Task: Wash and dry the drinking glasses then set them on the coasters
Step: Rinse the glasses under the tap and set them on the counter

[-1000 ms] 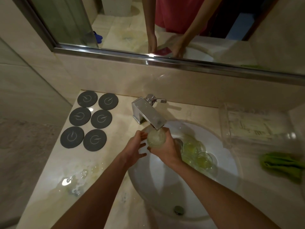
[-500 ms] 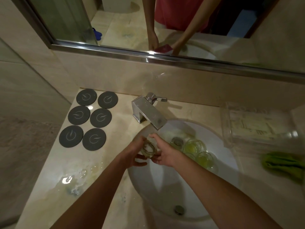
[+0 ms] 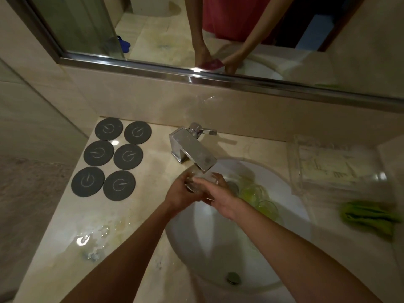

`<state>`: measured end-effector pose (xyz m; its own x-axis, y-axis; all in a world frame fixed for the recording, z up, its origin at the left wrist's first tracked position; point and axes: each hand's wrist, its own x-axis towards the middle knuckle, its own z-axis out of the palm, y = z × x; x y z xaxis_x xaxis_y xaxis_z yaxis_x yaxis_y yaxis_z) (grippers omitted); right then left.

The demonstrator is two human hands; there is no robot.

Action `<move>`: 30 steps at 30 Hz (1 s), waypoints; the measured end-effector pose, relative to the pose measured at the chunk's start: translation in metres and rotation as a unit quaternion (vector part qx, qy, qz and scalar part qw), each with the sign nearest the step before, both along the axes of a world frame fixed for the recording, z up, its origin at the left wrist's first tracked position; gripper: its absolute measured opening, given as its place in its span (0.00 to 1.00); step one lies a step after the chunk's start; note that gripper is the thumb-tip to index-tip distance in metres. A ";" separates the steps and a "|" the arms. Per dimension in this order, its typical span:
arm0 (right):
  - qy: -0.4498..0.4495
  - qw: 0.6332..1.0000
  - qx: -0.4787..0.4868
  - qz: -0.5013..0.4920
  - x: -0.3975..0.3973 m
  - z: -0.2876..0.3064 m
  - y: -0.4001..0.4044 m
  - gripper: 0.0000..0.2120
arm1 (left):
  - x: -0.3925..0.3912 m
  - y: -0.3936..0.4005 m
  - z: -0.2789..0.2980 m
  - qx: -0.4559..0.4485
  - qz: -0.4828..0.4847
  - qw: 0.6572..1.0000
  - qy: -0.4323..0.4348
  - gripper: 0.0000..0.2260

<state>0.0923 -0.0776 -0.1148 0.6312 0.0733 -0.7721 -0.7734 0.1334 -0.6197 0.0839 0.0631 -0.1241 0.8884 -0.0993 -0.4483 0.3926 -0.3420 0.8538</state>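
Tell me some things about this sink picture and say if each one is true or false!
1. Six dark coasters lie on the counter left of the tap. True.
2. A glass already stands on a coaster. False: all six are bare.
3. Both hands, the left hand and the right hand, hold a glass under the tap. True.
4. The green cloth lies in the sink. False: it lies on the counter, right of the sink.
5. More glasses sit in the sink. True.
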 end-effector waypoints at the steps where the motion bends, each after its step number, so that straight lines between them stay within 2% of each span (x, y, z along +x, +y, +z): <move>1: -0.002 1.000 0.008 -0.003 0.000 0.001 -0.001 0.38 | 0.002 0.000 0.000 0.007 -0.005 1.000 -0.006 0.26; 3: 0.002 1.000 0.017 0.004 0.001 0.002 -0.003 0.42 | 0.003 -0.001 0.002 0.025 -0.012 1.000 -0.011 0.27; 4: 0.003 1.000 0.017 0.004 0.002 0.003 -0.004 0.41 | 0.004 -0.001 0.003 0.030 -0.012 0.999 -0.009 0.28; 9: 0.042 0.996 0.059 -0.046 0.010 0.011 -0.007 0.22 | 0.010 -0.001 0.009 -0.005 -0.008 0.999 0.041 0.19; 11: 0.057 0.992 0.085 -0.067 0.011 0.011 -0.009 0.20 | 0.011 0.003 0.005 -0.006 -0.009 0.998 0.055 0.22; 14: 0.048 0.995 0.063 -0.068 0.012 0.007 -0.010 0.13 | 0.012 0.005 0.006 0.004 -0.003 0.999 0.052 0.27; 19: 0.012 0.999 0.025 0.018 0.018 0.005 -0.014 0.14 | 0.010 -0.002 0.003 0.013 -0.044 0.999 0.013 0.36; 24: -0.020 0.990 -0.056 0.125 0.027 0.011 -0.017 0.13 | 0.010 -0.007 0.002 0.083 -0.078 0.991 -0.077 0.36; 26: -0.082 0.969 -0.158 0.173 0.033 0.015 -0.020 0.11 | 0.009 -0.007 0.003 0.090 -0.093 0.987 -0.096 0.36; 27: -0.133 0.941 -0.228 0.210 0.036 0.017 -0.022 0.08 | 0.009 -0.006 0.003 0.087 -0.096 0.987 -0.095 0.37; 28: -0.186 0.904 -0.293 0.251 0.038 0.020 -0.024 0.05 | 0.009 -0.006 0.004 0.087 -0.097 0.987 -0.091 0.38; 30: -0.262 0.826 -0.386 0.316 0.041 0.023 -0.025 0.07 | 0.010 -0.005 0.004 0.093 -0.100 0.987 -0.087 0.40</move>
